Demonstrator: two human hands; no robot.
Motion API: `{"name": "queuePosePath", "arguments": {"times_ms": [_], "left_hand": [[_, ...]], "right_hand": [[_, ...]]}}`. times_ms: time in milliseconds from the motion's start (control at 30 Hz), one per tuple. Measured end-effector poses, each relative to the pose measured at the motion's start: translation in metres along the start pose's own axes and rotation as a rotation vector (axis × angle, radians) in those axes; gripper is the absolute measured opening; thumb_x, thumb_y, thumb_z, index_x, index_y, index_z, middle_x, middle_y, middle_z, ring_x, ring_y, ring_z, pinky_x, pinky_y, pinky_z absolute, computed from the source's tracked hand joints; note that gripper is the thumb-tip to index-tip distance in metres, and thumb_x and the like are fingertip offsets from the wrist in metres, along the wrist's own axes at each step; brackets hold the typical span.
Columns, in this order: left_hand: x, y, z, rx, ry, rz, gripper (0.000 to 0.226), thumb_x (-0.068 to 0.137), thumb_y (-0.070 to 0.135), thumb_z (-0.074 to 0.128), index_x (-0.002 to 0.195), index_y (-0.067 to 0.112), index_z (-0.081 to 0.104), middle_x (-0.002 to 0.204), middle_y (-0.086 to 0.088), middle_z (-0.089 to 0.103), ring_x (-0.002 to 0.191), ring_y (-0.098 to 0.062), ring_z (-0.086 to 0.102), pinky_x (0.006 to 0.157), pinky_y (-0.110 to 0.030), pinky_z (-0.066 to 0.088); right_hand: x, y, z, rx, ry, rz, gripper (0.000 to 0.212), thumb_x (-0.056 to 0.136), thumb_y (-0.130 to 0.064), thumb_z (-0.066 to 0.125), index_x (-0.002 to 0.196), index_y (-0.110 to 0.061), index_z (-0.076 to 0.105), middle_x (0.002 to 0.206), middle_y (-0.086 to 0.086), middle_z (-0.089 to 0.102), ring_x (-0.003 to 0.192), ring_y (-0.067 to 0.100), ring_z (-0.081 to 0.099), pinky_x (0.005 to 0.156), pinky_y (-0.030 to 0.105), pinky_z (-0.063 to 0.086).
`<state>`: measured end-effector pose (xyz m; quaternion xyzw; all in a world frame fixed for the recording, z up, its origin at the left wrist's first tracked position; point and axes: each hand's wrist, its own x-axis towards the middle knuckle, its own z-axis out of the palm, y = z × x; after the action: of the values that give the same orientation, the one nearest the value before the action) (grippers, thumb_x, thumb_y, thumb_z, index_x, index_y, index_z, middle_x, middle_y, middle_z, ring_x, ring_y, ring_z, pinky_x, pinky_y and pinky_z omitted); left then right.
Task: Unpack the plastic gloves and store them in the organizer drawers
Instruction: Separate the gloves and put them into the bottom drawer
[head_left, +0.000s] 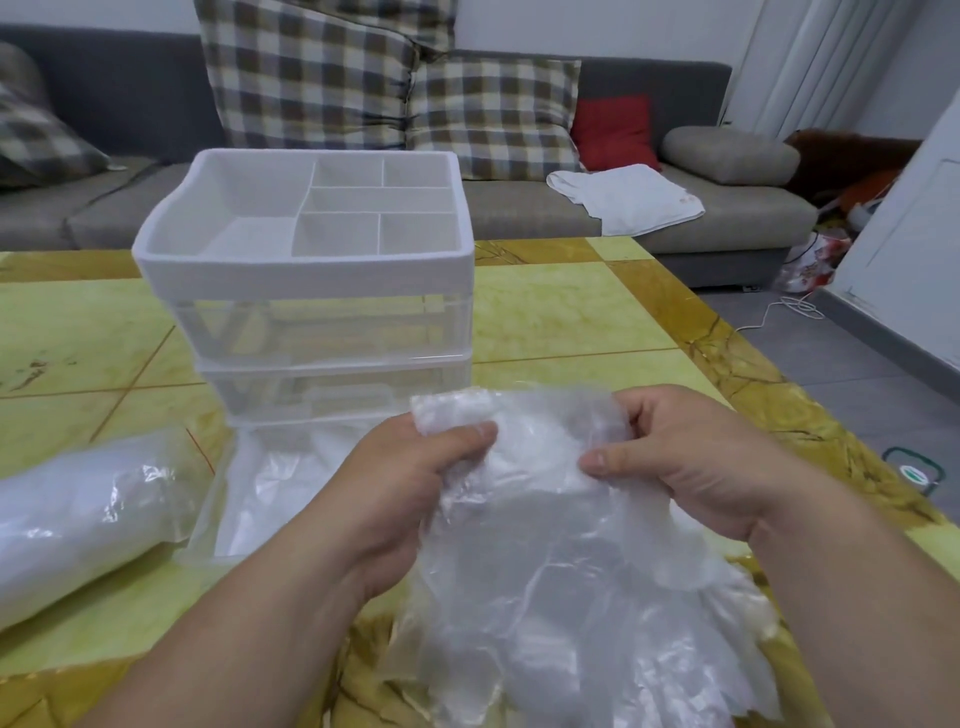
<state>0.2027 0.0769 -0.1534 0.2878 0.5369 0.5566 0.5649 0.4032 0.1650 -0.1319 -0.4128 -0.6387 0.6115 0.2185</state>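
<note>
Currently the left hand (410, 467) and right hand (696, 457) are pinching the bunched top of the plastic gloves (550, 561), which are hanging above the table (571, 317) beside the pulled-out drawer (270, 493); gathering the loose ends first seems advisable.

The organizer (311, 270) stands on the table (571, 312), sofa (519, 208) behind, gloves (545, 571) in front.
</note>
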Motion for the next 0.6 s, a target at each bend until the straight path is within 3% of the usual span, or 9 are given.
{"name": "queuePosePath", "arguments": {"times_ms": [67, 167, 267, 333, 400, 467, 533, 600], "left_hand": [[-0.001, 0.0, 0.0, -0.012, -0.028, -0.004, 0.01, 0.089, 0.011, 0.068, 0.085, 0.003, 0.074, 0.074, -0.009, 0.073, 0.059, -0.015, 0.069, 0.05, -0.02, 0.052], [-0.003, 0.0, 0.0, 0.022, -0.04, 0.007, 0.014, 0.089, 0.013, 0.068, 0.089, 0.001, 0.074, 0.075, -0.01, 0.074, 0.061, -0.016, 0.07, 0.05, -0.02, 0.051], [-0.002, -0.001, -0.002, 0.036, -0.037, 0.021, 0.019, 0.089, 0.015, 0.068, 0.099, -0.002, 0.073, 0.088, -0.015, 0.075, 0.075, -0.022, 0.073, 0.06, -0.024, 0.055], [0.0, -0.001, -0.004, 0.019, -0.024, 0.025, 0.023, 0.09, 0.014, 0.067, 0.104, -0.003, 0.071, 0.1, -0.019, 0.075, 0.089, -0.031, 0.072, 0.075, -0.033, 0.054], [0.0, -0.001, -0.005, 0.025, -0.01, 0.03, 0.024, 0.091, 0.013, 0.066, 0.108, -0.003, 0.071, 0.105, -0.021, 0.073, 0.095, -0.039, 0.068, 0.082, -0.041, 0.047], [0.002, -0.002, -0.008, 0.081, -0.017, 0.067, 0.018, 0.093, 0.015, 0.065, 0.101, 0.003, 0.075, 0.096, -0.016, 0.071, 0.084, -0.031, 0.062, 0.075, -0.037, 0.043], [0.002, -0.001, -0.009, 0.152, -0.035, 0.123, 0.016, 0.093, 0.018, 0.064, 0.095, 0.013, 0.079, 0.093, -0.007, 0.073, 0.079, -0.021, 0.06, 0.067, -0.027, 0.044], [0.003, -0.001, -0.011, 0.178, -0.077, 0.171, 0.015, 0.091, 0.022, 0.068, 0.101, 0.02, 0.08, 0.104, -0.008, 0.075, 0.087, -0.022, 0.061, 0.075, -0.029, 0.047]], "right_hand": [[0.002, 0.001, 0.0, -0.011, -0.028, -0.01, 0.025, 0.06, 0.007, 0.083, 0.078, -0.009, 0.077, 0.079, 0.016, 0.071, 0.073, 0.029, 0.067, 0.068, 0.035, 0.057], [0.004, 0.001, 0.0, 0.036, -0.049, -0.004, 0.038, 0.063, 0.007, 0.082, 0.099, -0.003, 0.075, 0.097, 0.023, 0.074, 0.084, 0.033, 0.071, 0.077, 0.041, 0.059], [0.006, 0.001, 0.004, 0.116, 0.002, -0.007, 0.019, 0.078, -0.009, 0.073, 0.095, 0.0, 0.075, 0.091, 0.021, 0.074, 0.08, 0.027, 0.071, 0.077, 0.036, 0.057], [0.008, 0.002, 0.005, 0.139, 0.048, -0.021, 0.021, 0.078, -0.012, 0.074, 0.088, 0.006, 0.07, 0.085, 0.02, 0.072, 0.078, 0.027, 0.068, 0.082, 0.041, 0.053], [0.009, 0.0, 0.006, 0.186, 0.065, -0.042, 0.017, 0.069, -0.011, 0.074, 0.079, 0.0, 0.067, 0.076, 0.015, 0.069, 0.069, 0.023, 0.065, 0.071, 0.034, 0.054], [0.008, -0.001, 0.004, 0.264, 0.066, -0.071, 0.018, 0.063, -0.004, 0.074, 0.076, -0.007, 0.063, 0.072, 0.012, 0.067, 0.062, 0.02, 0.063, 0.059, 0.026, 0.053], [0.009, -0.001, 0.0, 0.332, 0.035, -0.075, 0.037, 0.059, 0.006, 0.079, 0.089, -0.009, 0.064, 0.082, 0.013, 0.07, 0.066, 0.02, 0.065, 0.06, 0.026, 0.053], [0.01, 0.0, -0.003, 0.332, -0.052, -0.037, 0.054, 0.062, 0.003, 0.079, 0.113, -0.011, 0.066, 0.101, 0.015, 0.073, 0.082, 0.024, 0.07, 0.073, 0.033, 0.054]]}}
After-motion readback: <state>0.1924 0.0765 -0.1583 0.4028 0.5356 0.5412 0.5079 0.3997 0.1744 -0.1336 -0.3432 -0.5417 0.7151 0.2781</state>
